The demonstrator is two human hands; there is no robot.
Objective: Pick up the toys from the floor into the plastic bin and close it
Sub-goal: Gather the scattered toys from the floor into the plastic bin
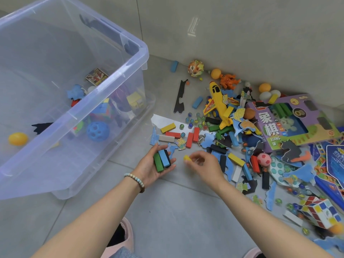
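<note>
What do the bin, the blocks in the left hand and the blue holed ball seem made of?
Bin: clear glossy plastic, with see-through walls. Blocks in the left hand: probably painted wood, matte, square-edged. Blue holed ball: likely soft rubber or plastic with moulded holes; uncertain, seen through the wall.

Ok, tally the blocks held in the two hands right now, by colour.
Green block: 1, in the left hand
Blue block: 1, left hand
Black block: 1, left hand
Yellow block: 1, pinched in the right hand fingers
Total: 4
</note>
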